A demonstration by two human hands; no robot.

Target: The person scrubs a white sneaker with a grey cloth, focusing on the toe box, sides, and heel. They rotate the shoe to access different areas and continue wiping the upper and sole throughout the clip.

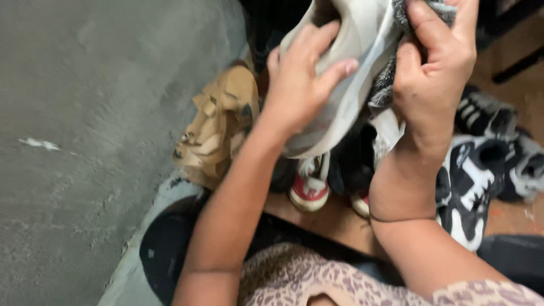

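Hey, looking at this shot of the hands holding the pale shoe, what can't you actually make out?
- Pale shoe, head view: its top is cut off by the upper edge, and the left hand covers part of its side.
- Grey cloth, head view: mostly hidden under the right hand; its full shape is unclear.
- Red-and-white sneakers: largely hidden behind the forearms.
- Black-and-white shoes: blurred, details unreadable.

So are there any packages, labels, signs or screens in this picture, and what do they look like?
None that I can make out: no package, sign or screen.
Only shoes: a pale grey shoe held up by the left hand, with the right hand pressing a grey cloth to it.
On the floor: a tan sandal, red-and-white sneakers and black-and-white shoes.
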